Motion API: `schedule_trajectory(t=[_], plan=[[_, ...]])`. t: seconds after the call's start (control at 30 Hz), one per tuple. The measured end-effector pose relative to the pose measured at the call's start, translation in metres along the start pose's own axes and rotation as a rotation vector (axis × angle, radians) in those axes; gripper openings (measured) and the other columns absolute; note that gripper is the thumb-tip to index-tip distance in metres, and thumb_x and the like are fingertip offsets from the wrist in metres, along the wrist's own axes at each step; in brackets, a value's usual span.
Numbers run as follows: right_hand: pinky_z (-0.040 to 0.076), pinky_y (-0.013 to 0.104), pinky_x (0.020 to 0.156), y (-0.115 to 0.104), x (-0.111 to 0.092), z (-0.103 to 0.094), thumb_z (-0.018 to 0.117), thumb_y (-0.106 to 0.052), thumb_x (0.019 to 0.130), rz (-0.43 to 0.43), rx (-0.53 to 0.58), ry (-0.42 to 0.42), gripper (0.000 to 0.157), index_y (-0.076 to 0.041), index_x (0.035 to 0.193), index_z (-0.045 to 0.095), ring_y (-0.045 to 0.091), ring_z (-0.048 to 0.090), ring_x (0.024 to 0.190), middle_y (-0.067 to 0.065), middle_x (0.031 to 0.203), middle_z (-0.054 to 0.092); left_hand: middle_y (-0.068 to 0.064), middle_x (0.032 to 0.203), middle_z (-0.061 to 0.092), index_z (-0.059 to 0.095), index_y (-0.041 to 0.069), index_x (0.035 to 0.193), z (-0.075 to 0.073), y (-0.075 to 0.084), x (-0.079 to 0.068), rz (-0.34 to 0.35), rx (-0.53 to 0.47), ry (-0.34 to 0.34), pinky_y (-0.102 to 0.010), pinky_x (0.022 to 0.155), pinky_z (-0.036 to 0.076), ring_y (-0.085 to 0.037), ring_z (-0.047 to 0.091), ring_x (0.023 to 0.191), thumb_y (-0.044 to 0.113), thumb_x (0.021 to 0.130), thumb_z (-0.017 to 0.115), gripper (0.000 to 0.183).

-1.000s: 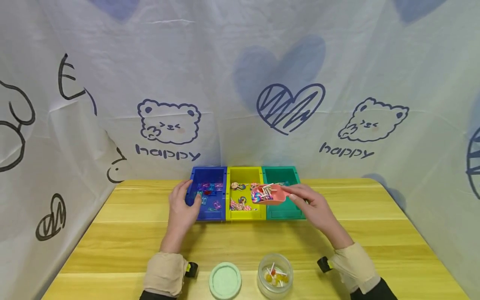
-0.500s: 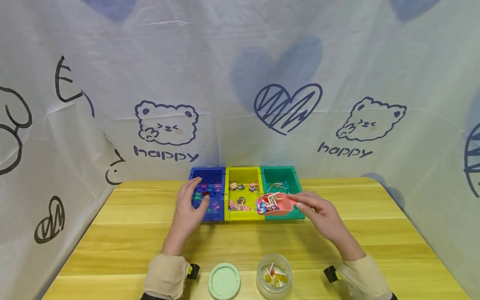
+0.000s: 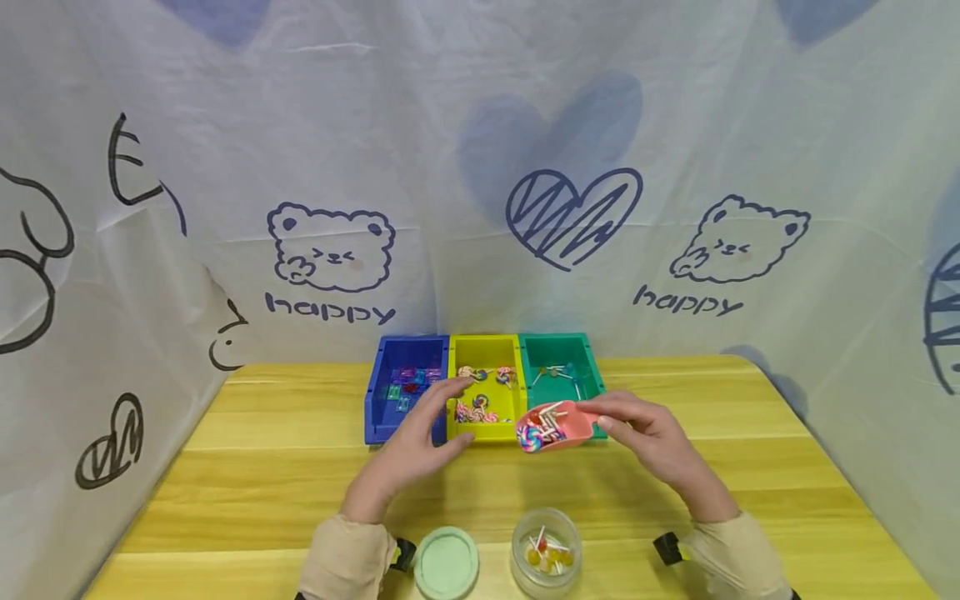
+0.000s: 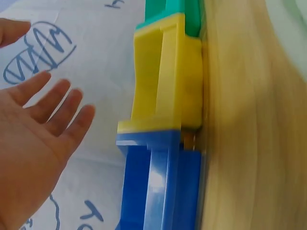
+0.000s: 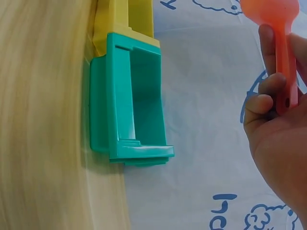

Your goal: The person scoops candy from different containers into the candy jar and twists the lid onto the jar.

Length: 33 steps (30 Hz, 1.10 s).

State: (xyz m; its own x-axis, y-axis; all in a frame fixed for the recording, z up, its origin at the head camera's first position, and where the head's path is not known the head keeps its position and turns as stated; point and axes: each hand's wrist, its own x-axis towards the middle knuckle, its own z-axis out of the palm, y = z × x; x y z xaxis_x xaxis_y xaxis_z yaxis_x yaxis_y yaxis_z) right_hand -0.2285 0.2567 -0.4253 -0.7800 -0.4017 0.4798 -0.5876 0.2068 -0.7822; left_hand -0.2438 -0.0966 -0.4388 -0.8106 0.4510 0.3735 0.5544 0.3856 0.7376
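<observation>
My right hand grips the handle of a pink scoop, also seen in the right wrist view as a pink handle between thumb and fingers. Lollipops with swirled heads and white sticks fill the scoop, which is above the front edge of the bins. My left hand has its fingers spread, holding nothing, over the front of the blue bin and yellow bin. Swirl candies lie in the yellow bin. A few sticks lie in the green bin.
A glass jar with several small lollipops stands at the front of the wooden table. Beside it lies a pale green lid. Clear coloured pieces sit in the blue bin. A printed white cloth hangs behind.
The scoop of lollipops has come back towards the jar from over the yellow bin. My left hand has left the blue bin's side and moved right, towards the scoop.
</observation>
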Motion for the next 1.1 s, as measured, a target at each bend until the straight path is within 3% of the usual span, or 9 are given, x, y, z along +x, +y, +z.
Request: schedule_trajectory(t=[0.27,0.47,0.7,0.83,1.1], plan=[[0.056,0.025,0.090,0.000,-0.001,-0.003,0.057,0.006,0.102,0.034,0.037,-0.066,0.029,0.001,0.126,0.073,0.010,0.063,0.114,0.005,0.122,0.072,-0.007,0.153,0.051,0.048,0.013,0.154,0.014,0.012,0.003,-0.059,-0.220,-0.266,-0.052,0.110,0.046,-0.033,0.052,0.136,0.018,0.089,0.079,0.072],[0.056,0.027,0.089,-0.002,-0.004,-0.009,0.060,0.003,0.102,0.077,0.034,-0.120,0.028,-0.002,0.125,0.074,0.011,0.064,0.108,0.004,0.119,0.073,-0.004,0.149,0.054,0.050,0.014,0.152,0.025,0.015,0.002,-0.098,-0.300,-0.437,-0.047,0.111,0.047,-0.033,0.052,0.134,0.017,0.085,0.085,0.076],[0.056,0.029,0.087,-0.002,-0.005,-0.015,0.059,0.004,0.101,0.064,0.060,-0.202,0.029,-0.002,0.125,0.074,0.016,0.065,0.105,0.007,0.119,0.074,0.006,0.142,0.057,0.053,0.017,0.148,0.043,0.016,0.001,-0.179,-0.310,-0.575,-0.043,0.111,0.047,-0.028,0.054,0.133,0.009,0.078,0.091,0.080],[0.056,0.029,0.090,-0.002,-0.006,-0.018,0.058,0.004,0.102,0.067,0.079,-0.249,0.029,-0.003,0.126,0.074,0.016,0.065,0.109,0.008,0.121,0.073,0.004,0.138,0.060,0.055,0.016,0.146,0.050,0.016,0.000,-0.205,-0.352,-0.636,-0.038,0.108,0.050,-0.025,0.056,0.129,0.004,0.077,0.091,0.078],[0.057,0.032,0.092,-0.001,-0.004,-0.023,0.057,0.005,0.102,0.067,0.150,-0.326,0.030,0.000,0.126,0.073,0.018,0.066,0.110,0.011,0.123,0.071,0.005,0.126,0.065,0.058,0.013,0.143,0.058,0.013,-0.001,-0.220,-0.358,-0.737,-0.026,0.100,0.051,-0.006,0.061,0.111,0.001,0.074,0.091,0.077]])
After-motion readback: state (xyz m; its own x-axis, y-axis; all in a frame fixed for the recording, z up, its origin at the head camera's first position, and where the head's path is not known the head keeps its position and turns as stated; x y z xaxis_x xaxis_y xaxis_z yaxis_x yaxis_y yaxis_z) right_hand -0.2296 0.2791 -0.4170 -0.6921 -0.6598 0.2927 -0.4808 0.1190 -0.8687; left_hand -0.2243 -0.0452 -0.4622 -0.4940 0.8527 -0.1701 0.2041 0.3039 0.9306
